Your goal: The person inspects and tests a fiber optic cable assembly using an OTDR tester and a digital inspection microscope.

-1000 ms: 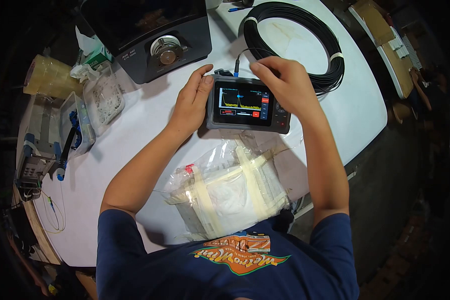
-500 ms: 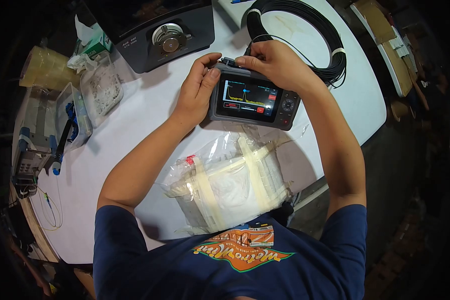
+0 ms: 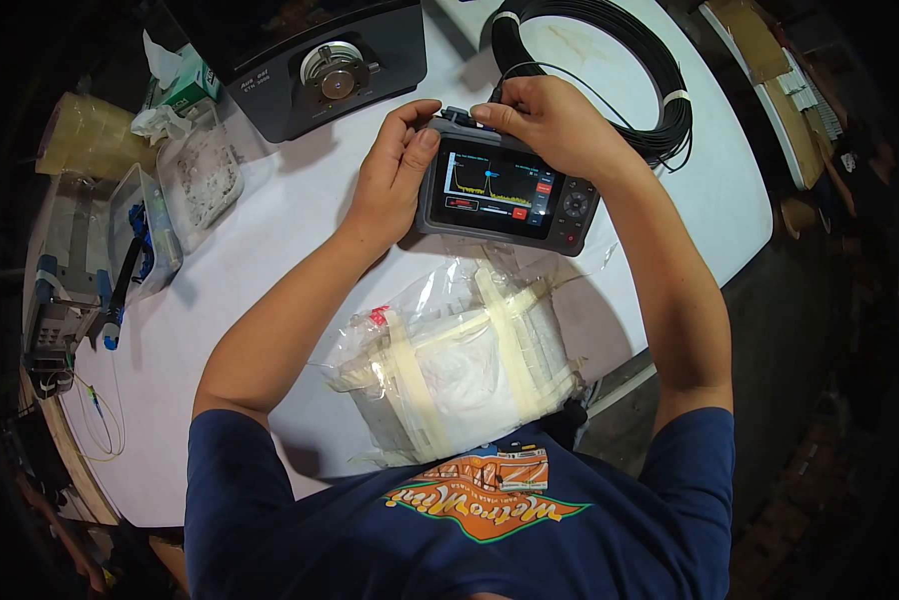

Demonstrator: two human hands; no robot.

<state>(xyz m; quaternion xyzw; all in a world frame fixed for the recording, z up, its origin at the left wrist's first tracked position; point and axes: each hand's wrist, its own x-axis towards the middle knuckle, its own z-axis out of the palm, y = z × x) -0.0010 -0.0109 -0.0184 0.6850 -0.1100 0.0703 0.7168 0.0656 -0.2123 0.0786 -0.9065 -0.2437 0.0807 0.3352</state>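
A handheld OTDR with a dark grey case lies on the white table, its screen showing a yellow trace with a tall spike. My left hand is closed around its left side, thumb on the front edge and fingers behind the top corner. At the top edge of the tester, my right hand pinches the connector end of a thin black fibre-optic cable, close to the port cover. The fingertips partly hide the connector. That cable leads back to a coil of black cable.
Nearer my body lies a plastic-wrapped, taped bundle. Behind the tester stands a black machine with a round metal fitting. To the left are clear plastic tubs, a tissue box, a tape roll and a grey-blue instrument.
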